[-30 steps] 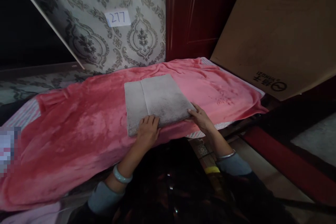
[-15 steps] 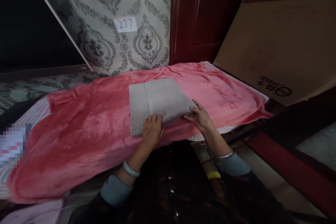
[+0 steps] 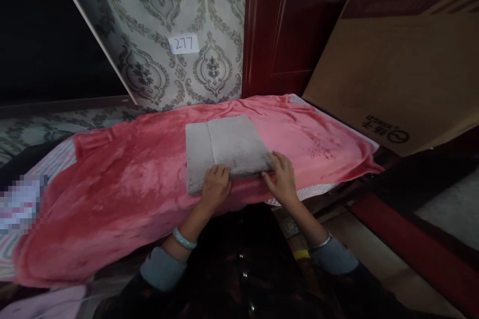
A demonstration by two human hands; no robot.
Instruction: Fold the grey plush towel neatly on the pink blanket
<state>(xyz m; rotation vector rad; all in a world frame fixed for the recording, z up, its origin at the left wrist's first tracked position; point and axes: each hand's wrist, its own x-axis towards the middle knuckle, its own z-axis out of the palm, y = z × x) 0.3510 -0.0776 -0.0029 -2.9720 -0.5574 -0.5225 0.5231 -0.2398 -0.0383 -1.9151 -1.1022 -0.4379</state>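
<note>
A flat grey plush piece (image 3: 237,142), which looks like a cushion cover, lies on a pink blanket (image 3: 123,179). A seam crosses it left of its middle. On its near edge rests my left hand (image 3: 216,184), fingers bent over the top and thumb hidden, closed on that edge. My right hand (image 3: 283,179) is at the near right corner. Its fingers touch the side and its thumb is spread apart toward the near edge, so that hand is open.
The blanket covers a narrow surface over striped cloth (image 3: 62,154). Behind it are a patterned wall with a paper label (image 3: 184,44) and a dark red door (image 3: 282,25). A large cardboard box (image 3: 404,65) leans at the right; a dark screen (image 3: 56,35) stands left.
The near right corner of the grey piece has come down onto the blanket. My right hand has loosened its pinch there and turned more upright. My left hand has stayed on the near edge.
</note>
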